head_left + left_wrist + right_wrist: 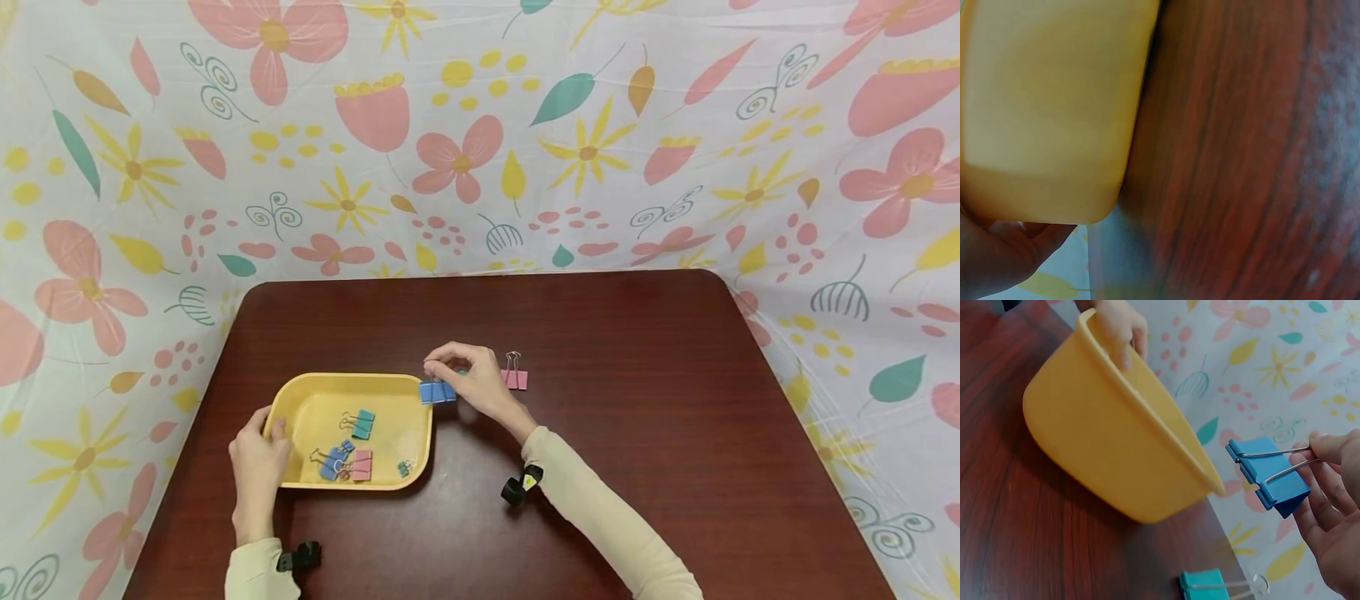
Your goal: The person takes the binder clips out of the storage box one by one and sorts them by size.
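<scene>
My right hand (pixel 476 379) pinches a blue binder clip (pixel 437 392) by its wire handles, beside the right rim of a yellow tub (pixel 315 382). In the right wrist view the blue clip (pixel 1272 472) points its spine toward the tub (pixel 1104 431), thumb and fingers on the wires. My left hand (pixel 258 457) grips the tub's left wall, thumb over the rim. Inside the tub lie a teal clip (pixel 363 424), a blue clip (pixel 332 463), a pink clip (pixel 362 465) and some small clips (pixel 406 468).
A pink binder clip (pixel 514 379) lies on the dark wooden table (pixel 615 400) to the right of my right hand. A teal clip (pixel 1205 585) lies on the table near the tub, mostly hidden by my right hand in the head view. A flowered cloth (pixel 480 150) hangs behind the table.
</scene>
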A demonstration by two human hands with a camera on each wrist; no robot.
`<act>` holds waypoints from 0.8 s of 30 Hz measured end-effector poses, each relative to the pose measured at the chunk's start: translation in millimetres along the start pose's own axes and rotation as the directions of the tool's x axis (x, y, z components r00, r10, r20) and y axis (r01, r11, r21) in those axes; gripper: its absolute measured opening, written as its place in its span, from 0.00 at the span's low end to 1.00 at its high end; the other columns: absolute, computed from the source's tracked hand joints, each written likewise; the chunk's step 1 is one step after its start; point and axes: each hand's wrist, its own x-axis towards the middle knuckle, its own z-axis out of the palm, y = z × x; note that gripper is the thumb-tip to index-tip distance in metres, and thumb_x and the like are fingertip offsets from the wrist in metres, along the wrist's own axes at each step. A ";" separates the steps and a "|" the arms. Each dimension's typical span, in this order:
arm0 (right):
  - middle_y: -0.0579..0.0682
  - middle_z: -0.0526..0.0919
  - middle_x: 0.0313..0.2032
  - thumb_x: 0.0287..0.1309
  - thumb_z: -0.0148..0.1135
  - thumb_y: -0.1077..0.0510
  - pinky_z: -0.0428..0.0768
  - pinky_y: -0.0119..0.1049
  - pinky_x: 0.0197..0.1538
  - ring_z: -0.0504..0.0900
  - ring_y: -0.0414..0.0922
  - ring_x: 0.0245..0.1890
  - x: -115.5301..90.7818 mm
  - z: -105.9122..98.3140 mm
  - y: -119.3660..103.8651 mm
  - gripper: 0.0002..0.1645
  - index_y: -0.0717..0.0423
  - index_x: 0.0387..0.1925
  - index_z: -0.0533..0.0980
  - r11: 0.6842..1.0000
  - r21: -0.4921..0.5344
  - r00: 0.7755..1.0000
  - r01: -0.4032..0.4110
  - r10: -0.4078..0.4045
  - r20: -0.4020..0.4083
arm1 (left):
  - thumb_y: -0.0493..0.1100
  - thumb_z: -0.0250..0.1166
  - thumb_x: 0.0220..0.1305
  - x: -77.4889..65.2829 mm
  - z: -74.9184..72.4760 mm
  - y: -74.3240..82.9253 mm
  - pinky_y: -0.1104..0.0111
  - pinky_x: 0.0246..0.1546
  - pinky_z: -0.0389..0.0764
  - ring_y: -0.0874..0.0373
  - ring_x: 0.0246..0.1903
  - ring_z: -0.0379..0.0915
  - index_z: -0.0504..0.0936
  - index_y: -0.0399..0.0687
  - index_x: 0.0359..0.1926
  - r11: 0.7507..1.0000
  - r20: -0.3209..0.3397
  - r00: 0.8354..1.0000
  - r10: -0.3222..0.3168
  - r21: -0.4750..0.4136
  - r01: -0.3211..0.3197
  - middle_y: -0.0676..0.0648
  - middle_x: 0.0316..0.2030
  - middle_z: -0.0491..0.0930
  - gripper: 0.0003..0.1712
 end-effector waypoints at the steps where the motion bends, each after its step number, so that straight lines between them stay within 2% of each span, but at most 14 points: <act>1: 0.52 0.89 0.30 0.64 0.69 0.59 0.81 0.31 0.35 0.85 0.42 0.29 -1.1 -2.6 1.3 0.04 0.54 0.39 0.86 1.000 -0.006 1.000 0.001 -0.001 -0.006 | 0.38 0.57 0.72 0.0 0.1 -0.1 0.39 0.51 0.71 0.25 0.52 0.72 0.80 0.35 0.58 1.000 0.002 1.000 -0.001 0.000 0.001 0.25 0.51 0.81 0.18; 5: 0.53 0.88 0.29 0.63 0.69 0.60 0.79 0.29 0.33 0.85 0.44 0.28 -6.2 -10.0 5.9 0.03 0.54 0.38 0.86 1.000 -0.030 0.999 -0.008 0.007 -0.032 | 0.38 0.56 0.73 -0.3 0.6 -1.2 0.39 0.51 0.72 0.26 0.52 0.72 0.79 0.35 0.59 1.000 0.009 1.000 -0.009 0.002 0.009 0.25 0.51 0.81 0.18; 8: 0.58 0.87 0.29 0.63 0.68 0.63 0.78 0.26 0.33 0.85 0.51 0.28 -10.6 -13.5 6.1 0.04 0.58 0.39 0.85 0.999 -0.035 0.999 -0.025 0.023 -0.042 | 0.39 0.56 0.73 -0.3 0.5 -1.8 0.40 0.49 0.72 0.27 0.50 0.73 0.80 0.35 0.59 1.000 0.005 1.000 -0.013 0.007 0.013 0.25 0.51 0.81 0.18; 13: 0.65 0.86 0.31 0.63 0.66 0.67 0.80 0.28 0.35 0.84 0.62 0.30 -17.9 -22.9 -10.8 0.07 0.67 0.41 0.83 1.000 -0.010 0.999 -0.028 0.027 -0.038 | 0.38 0.56 0.73 0.0 0.3 -1.5 0.42 0.48 0.73 0.29 0.47 0.74 0.80 0.36 0.58 1.000 -0.004 1.000 -0.008 0.005 0.008 0.26 0.49 0.82 0.18; 16: 0.66 0.86 0.32 0.63 0.65 0.68 0.83 0.33 0.36 0.84 0.61 0.30 -22.1 -29.9 -20.1 0.07 0.69 0.41 0.83 1.000 -0.012 0.999 -0.024 0.023 -0.046 | 0.38 0.57 0.72 0.1 0.9 -1.3 0.41 0.48 0.72 0.28 0.47 0.74 0.80 0.36 0.58 1.000 -0.009 1.000 -0.004 0.002 0.004 0.25 0.48 0.82 0.18; 20: 0.68 0.86 0.33 0.63 0.66 0.69 0.84 0.40 0.35 0.85 0.60 0.30 -26.2 -39.1 -19.1 0.06 0.68 0.40 0.83 1.000 -0.015 0.997 -0.027 0.026 -0.071 | 0.38 0.57 0.73 0.4 1.4 -1.8 0.41 0.50 0.72 0.27 0.48 0.74 0.80 0.36 0.58 1.000 -0.011 1.000 -0.003 -0.001 0.003 0.25 0.49 0.82 0.18; 24: 0.69 0.86 0.32 0.63 0.65 0.69 0.85 0.39 0.36 0.86 0.62 0.30 -31.7 -49.3 -14.1 0.05 0.69 0.39 0.83 0.999 0.003 0.995 -0.033 0.033 -0.093 | 0.39 0.57 0.73 0.7 1.3 -1.9 0.41 0.49 0.73 0.28 0.48 0.74 0.80 0.36 0.58 1.000 -0.004 1.000 -0.011 0.003 0.011 0.25 0.49 0.82 0.18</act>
